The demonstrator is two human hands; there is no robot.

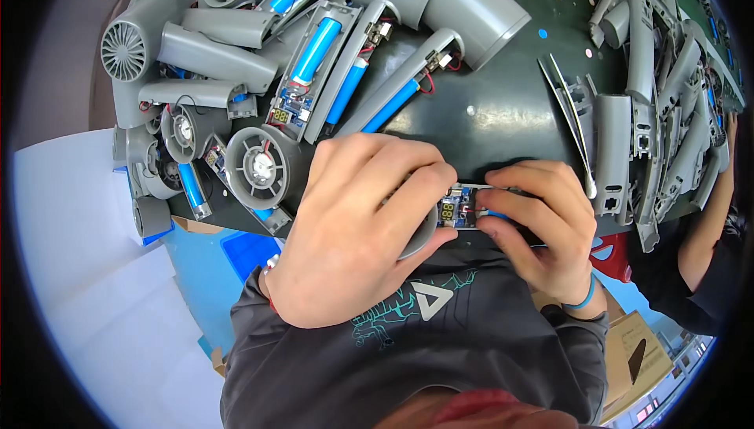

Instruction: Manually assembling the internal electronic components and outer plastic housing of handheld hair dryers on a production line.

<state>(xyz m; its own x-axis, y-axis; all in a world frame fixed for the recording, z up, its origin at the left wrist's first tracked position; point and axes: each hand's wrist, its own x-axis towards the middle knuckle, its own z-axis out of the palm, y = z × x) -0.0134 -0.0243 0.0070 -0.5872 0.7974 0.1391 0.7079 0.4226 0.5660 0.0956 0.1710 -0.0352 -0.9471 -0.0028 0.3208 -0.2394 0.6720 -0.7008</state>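
In front of my chest, both hands hold a grey handheld-fan assembly. Its small green-blue circuit board (463, 209), with a little digit display, shows between them. My left hand (353, 229) is closed around the rounded grey fan head (422, 234), which is mostly hidden under the fingers. On the other side, my right hand (542, 221) pinches the handle end of the same assembly, where a bit of blue battery shows by the fingertips. White-tipped metal tweezers (572, 111) lie just beyond the right hand. A grey fan head with a spoked grille (262, 168) sits beside the left hand.
Open fan handles with blue batteries (318, 52) and grey tubes (471, 16) crowd the dark green table (503, 107) at far left and centre. Grey handle shells (613, 146) pile up at right. Another person's arm (711, 225) reaches in at the right edge.
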